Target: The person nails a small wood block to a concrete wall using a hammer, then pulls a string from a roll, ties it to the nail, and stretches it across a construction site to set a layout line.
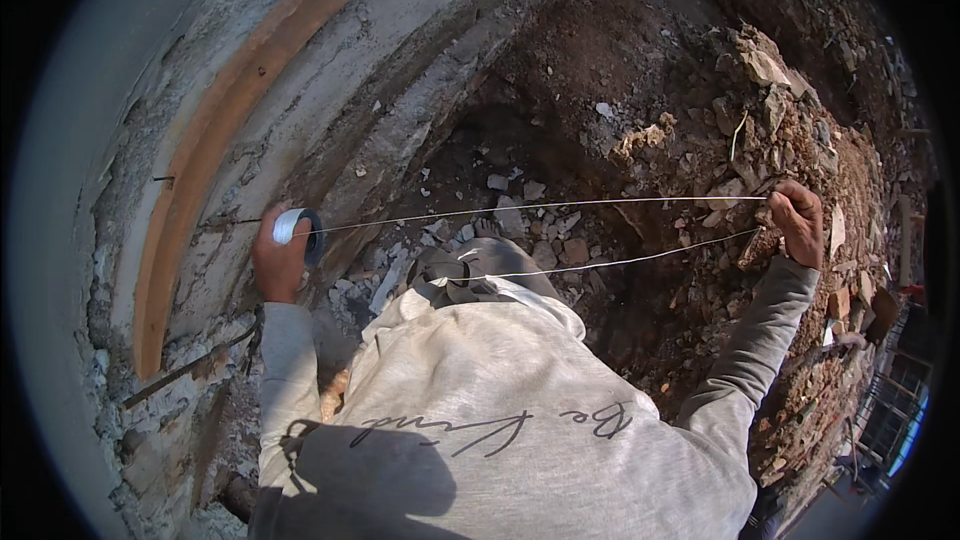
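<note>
Left hand [278, 262] fingers grip spool [298, 230]; string [540, 207] runs level (left-right) to right hand [798, 222], pinched.

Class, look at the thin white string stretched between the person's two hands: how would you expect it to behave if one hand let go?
The string runs straight only because the left hand and right hand pull it taut, so it would probably drop limp. It looks very thin, so likely light. The spool in the left hand is round and might roll if dropped.

Left hand [280, 262] grips a tape roll [300, 230] against the concrete wall [330, 90]; right hand [798, 222] pinches white string [540, 207] stretched taut between them; rubble [760, 110] beyond.
</note>
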`<state>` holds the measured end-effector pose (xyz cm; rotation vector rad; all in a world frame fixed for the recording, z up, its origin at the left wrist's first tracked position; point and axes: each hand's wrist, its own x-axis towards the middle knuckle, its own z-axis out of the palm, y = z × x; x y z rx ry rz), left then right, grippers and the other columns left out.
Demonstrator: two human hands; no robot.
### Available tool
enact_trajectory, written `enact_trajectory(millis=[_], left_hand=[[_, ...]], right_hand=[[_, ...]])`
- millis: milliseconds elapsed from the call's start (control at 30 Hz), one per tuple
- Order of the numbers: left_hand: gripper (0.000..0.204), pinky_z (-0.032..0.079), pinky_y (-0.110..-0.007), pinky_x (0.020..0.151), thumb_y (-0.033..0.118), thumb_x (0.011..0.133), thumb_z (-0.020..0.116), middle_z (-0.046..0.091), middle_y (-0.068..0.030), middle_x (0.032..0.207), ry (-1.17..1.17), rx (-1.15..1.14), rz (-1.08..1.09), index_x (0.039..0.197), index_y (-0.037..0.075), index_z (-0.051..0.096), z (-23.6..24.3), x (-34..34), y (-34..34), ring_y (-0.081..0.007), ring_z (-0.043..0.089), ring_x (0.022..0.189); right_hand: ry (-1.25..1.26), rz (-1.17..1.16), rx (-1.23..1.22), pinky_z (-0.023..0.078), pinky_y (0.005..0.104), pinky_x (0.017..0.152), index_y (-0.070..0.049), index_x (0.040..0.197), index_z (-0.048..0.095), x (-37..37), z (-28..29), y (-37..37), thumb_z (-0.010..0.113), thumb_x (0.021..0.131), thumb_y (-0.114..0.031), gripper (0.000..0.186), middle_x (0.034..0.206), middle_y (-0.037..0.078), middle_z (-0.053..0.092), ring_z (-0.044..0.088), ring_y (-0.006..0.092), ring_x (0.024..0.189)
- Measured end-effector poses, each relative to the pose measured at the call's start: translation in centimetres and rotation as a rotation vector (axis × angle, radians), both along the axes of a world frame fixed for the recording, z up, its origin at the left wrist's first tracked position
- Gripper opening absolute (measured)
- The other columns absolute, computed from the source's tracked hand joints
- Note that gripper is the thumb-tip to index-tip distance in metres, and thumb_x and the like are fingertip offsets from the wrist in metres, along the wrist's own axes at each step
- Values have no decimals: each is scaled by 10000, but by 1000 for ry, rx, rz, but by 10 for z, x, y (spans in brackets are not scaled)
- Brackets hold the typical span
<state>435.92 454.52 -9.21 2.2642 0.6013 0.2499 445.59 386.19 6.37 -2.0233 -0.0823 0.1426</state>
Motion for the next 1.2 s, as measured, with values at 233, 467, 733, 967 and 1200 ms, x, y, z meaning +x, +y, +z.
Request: enact_trajectory(millis=[233, 467, 733, 967, 1200], left_hand=[[828, 443, -369, 975, 178, 632, 835, 583, -149, 1260, 134, -131, -89, 1364, 50, 470, 26, -85, 48, -265, 569, 1148], [659, 444, -305, 962, 312, 835, 669, 557, -114, 1270, -537, -599, 425, 1371, 5, 443, 50, -134, 42, -184, 551, 1145], [885, 539, -397, 900, 446, 678, 876, 575, -249, 1162, -1003, -882, -58, 1230, -86, 434, 170, -120, -72, -306, 629, 1065], [214, 332, -777, 983, 148, 987, 516, 525, -233, 927, -1386, -1316, -345, 1090, -22, 438, 232, -116, -145, -426, 630, 993], [368, 490, -564, 855, 310, 934, 635, 515, -132, 848, -1487, -1098, -270, 1088, 28, 456, 235, -88, -182, -294, 552, 808]], right_hand=[[-303, -131, -102, 275, 190, 576, -47, 958, 666, 99, 13, 93, 639, 960, -253, 208, 747, -103, 476, 364, 7, 656], [-593, -269, -33, 283, 189, 572, -45, 1015, 687, 202, -1, 147, 620, 977, -248, 217, 747, -104, 490, 382, 7, 661], [-337, 492, -26, 297, 232, 555, -31, 816, 575, 131, -6, 347, 641, 949, -178, 208, 702, -64, 475, 355, 38, 638], [-383, 768, 34, 384, 247, 540, 0, 816, 609, 71, 25, 424, 693, 901, -123, 171, 656, 8, 560, 456, 67, 601], [-263, 916, 161, 425, 243, 552, -2, 838, 646, 54, 41, 433, 710, 895, -141, 163, 685, 44, 626, 530, 92, 595]])
